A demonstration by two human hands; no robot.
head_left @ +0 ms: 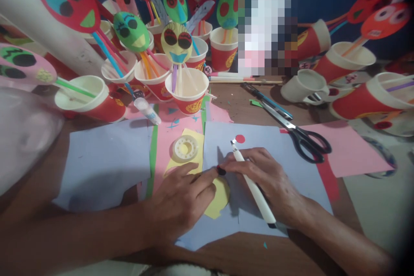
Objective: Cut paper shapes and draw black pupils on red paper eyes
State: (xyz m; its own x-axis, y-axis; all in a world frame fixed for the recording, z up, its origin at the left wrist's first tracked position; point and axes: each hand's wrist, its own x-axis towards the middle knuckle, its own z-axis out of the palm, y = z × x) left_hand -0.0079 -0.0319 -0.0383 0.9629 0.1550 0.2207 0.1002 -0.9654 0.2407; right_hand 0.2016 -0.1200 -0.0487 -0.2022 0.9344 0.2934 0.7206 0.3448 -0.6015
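Note:
Over a light blue paper sheet (291,181), my right hand (274,181) is closed round a white pen-shaped tool (255,189), whose small metal tip points away from me. The thumb and fingertip of that hand also meet a small black paper piece (221,170). My left hand (184,198) holds the same piece at its fingertips, its fingers bent together. Partly under the left hand lies a yellow paper cutout (221,196). A red paper dot (239,139) rests just beyond the tool's tip. To the left is a white ring-shaped tape roll (185,148).
Black-handled scissors (310,142) and a blue pen (274,105) lie right of centre. Behind stand several red paper cups (190,105) with painted spoon faces (176,41). A glue stick (147,110), a white mug (304,86) and pink paper (349,146) are nearby.

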